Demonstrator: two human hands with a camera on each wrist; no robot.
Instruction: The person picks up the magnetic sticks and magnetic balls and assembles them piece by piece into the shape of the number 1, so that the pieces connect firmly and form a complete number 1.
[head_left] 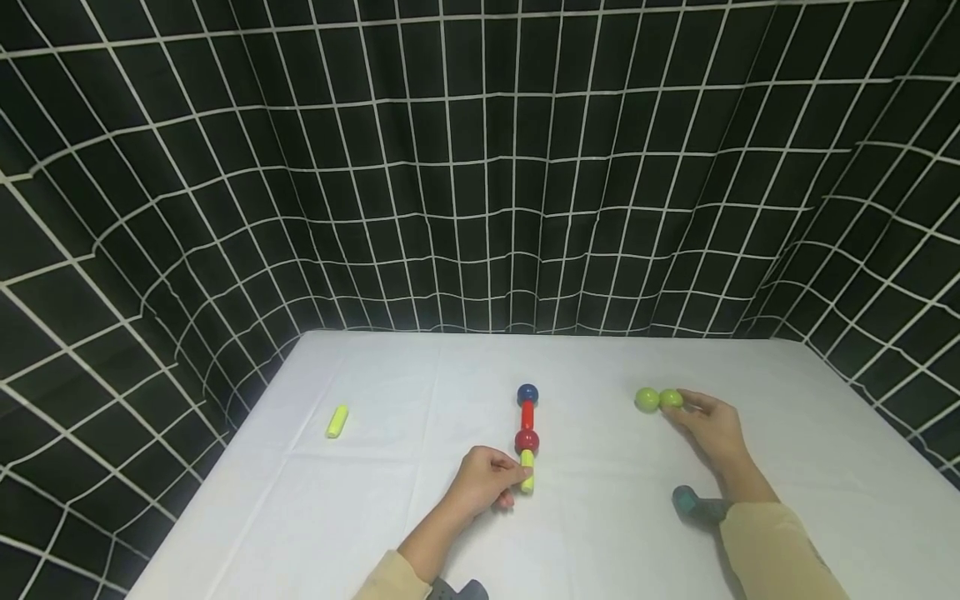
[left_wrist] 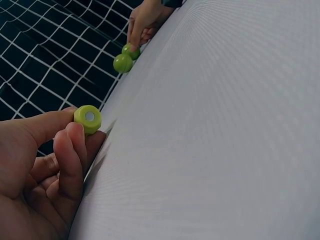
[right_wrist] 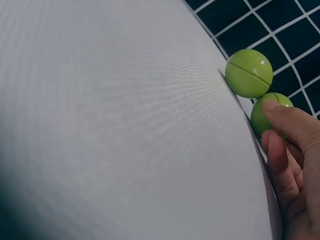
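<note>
A yellow-green rod [head_left: 527, 472] is pinched between the thumb and fingers of my left hand [head_left: 486, 481]. Its far end meets a red ball [head_left: 527, 440], which joins a red rod [head_left: 528, 414] and then a blue ball [head_left: 528, 393] in one line. In the left wrist view, the near end of the held rod [left_wrist: 88, 119] shows a silvery disc. My right hand [head_left: 714, 427] pinches a green ball [right_wrist: 265, 117] at the right. Touching that ball is a second green ball [right_wrist: 248, 73], with a dark seam around it.
Another yellow-green rod [head_left: 337, 422] lies alone on the left of the white-covered table [head_left: 360, 517]. A black curtain with a white grid [head_left: 495, 183] hangs behind and beside the table. Grey wrist devices [head_left: 697, 506] sit at both forearms.
</note>
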